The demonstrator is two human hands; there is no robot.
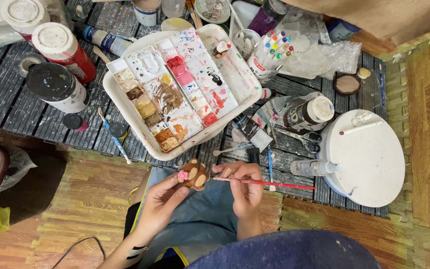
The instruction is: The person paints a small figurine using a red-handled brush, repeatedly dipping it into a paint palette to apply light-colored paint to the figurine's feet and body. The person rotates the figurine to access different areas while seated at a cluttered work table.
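Note:
My left hand (161,201) holds a small brown bear-shaped figure (194,174) with tan patches and a pink spot, raised above my lap. My right hand (242,185) grips a thin red-handled paintbrush (269,184), its handle pointing right and its tip close to the figure. Just beyond both hands lies a white paint palette (140,124) with several wells of brown, tan, red and pink paint.
Paint bottles (58,87) stand at the back left on a dark ribbed mat. A white round turntable (369,159) sits at the right, with a clear dropper bottle (314,167) beside it. A cup of markers (272,52), paint tubes and scissors lie behind the palette.

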